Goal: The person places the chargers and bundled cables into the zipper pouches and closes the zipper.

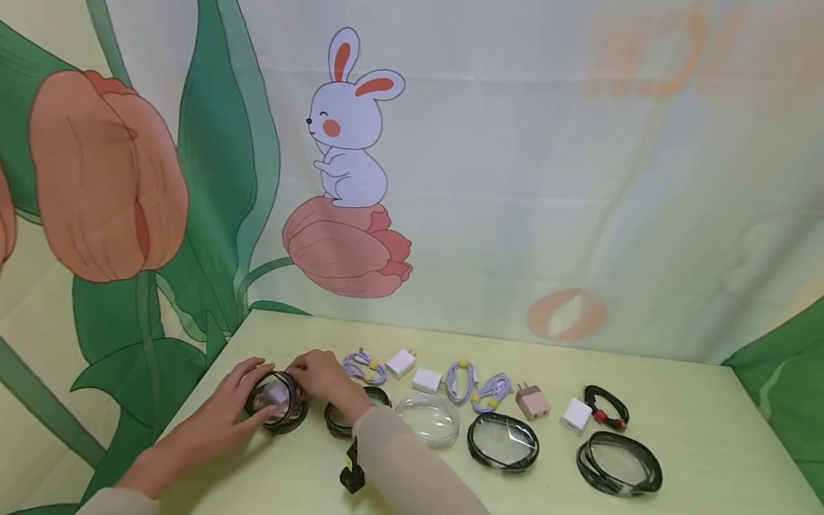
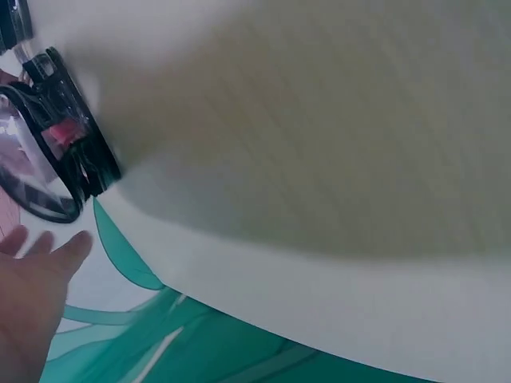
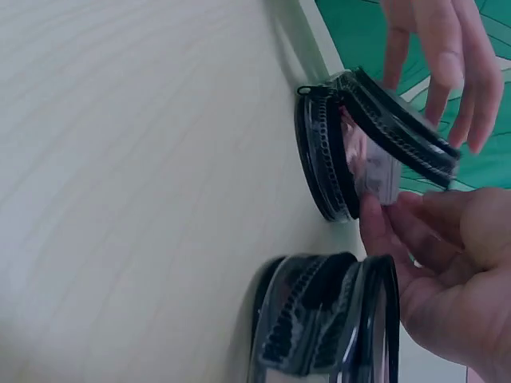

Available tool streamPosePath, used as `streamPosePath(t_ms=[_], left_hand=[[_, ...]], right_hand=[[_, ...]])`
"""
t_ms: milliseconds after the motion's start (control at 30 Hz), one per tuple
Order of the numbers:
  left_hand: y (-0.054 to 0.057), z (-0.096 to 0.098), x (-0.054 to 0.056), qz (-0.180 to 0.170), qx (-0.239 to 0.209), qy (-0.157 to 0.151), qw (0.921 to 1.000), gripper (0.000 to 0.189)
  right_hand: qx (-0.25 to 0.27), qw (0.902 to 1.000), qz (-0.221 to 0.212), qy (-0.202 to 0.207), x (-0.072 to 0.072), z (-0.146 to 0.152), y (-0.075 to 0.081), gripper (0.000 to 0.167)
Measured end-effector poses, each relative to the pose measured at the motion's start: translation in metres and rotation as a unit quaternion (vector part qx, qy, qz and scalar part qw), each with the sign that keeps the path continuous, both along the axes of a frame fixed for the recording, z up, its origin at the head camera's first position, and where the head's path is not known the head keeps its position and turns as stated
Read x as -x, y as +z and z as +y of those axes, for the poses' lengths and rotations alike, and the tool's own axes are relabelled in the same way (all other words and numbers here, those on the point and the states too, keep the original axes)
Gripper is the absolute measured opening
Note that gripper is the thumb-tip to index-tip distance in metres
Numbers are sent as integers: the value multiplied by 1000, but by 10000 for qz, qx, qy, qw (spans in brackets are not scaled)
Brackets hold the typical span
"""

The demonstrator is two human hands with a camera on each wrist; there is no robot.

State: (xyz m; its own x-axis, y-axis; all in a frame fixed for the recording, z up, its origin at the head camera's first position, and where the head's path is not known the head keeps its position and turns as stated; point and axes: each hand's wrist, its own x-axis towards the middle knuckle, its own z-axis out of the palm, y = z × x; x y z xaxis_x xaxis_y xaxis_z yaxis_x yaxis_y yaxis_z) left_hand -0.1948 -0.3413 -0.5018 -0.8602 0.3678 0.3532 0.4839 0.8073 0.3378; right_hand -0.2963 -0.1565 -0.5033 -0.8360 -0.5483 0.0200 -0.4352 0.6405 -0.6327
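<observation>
A round clear zip pouch with black trim (image 1: 280, 428) stands unzipped at the table's left, its lid tilted up. My left hand (image 1: 219, 411) holds the lid, thumb in front and fingers along the top. In the left wrist view, extended fingers (image 2: 72, 251) show beside the pouch (image 2: 97, 155). Inside the pouch, a white charger (image 3: 382, 171) appears with something pinkish next to it. My right hand (image 3: 455, 263) reaches to the opening from the side, its fingertips pinching the charger's lower end. In the head view, the right hand (image 1: 322, 375) partly hides this contact.
More round pouches, black-trimmed (image 1: 503, 442) and all-clear (image 1: 428, 422), stand in a row, one (image 3: 319, 319) close below my right hand. Behind them lie white chargers (image 1: 400, 363), a pink charger (image 1: 533, 402), lilac cables (image 1: 460, 383) and a black cable (image 1: 606, 406). A printed curtain (image 1: 483, 214) hangs behind.
</observation>
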Motion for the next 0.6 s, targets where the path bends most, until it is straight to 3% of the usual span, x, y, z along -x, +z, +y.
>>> streamPosePath(t_ms=[100, 233, 400, 600], left_hand=[[0, -6, -2, 572, 387, -324, 9971, 65], [-4, -12, -6, 830, 1058, -761, 9880, 74], [-10, -11, -1, 1174, 1457, -1172, 9753, 86], [-17, -11, 8, 1266, 1316, -1626, 9696, 84]], right_hand=[[524, 9972, -522, -62, 2, 4, -1, 26], [1178, 9845, -1294, -139, -1, 6, 2, 29], [1076, 9819, -1554, -132, -4, 10, 9, 30], [819, 9842, -1567, -12, -7, 10, 10, 30]])
